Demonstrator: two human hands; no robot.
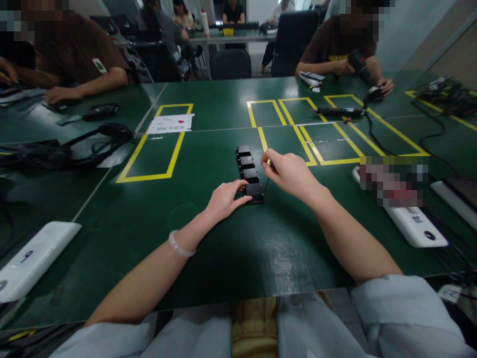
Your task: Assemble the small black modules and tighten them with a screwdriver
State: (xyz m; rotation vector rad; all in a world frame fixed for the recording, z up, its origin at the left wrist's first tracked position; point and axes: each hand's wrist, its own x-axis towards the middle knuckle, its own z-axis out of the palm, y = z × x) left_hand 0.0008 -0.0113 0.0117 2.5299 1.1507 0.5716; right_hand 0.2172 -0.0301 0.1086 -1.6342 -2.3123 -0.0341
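A row of several small black blocks (pixel 249 174) runs away from me on the green table, each with small studs at its sides. My left hand (pixel 223 201) steadies the nearest black block (pixel 254 191), with the thumb along its near side and the fingers at its left edge. Just right of the row, my right hand (pixel 288 171) is closed in a pinch. From its fingers a thin dark rod-like tool (pixel 266 184) points down beside the nearest block; its exact kind is too small to tell.
Yellow tape (pixel 152 177) marks rectangles on the table (pixel 208 268). A white device marked 6 (pixel 37 256) lies left, another white device (pixel 417 226) right. Black cables and straps (pixel 70 149) lie left. A co-worker (pixel 346 49) across holds a power drill (pixel 359 67); another person (pixel 82 54) sits far left.
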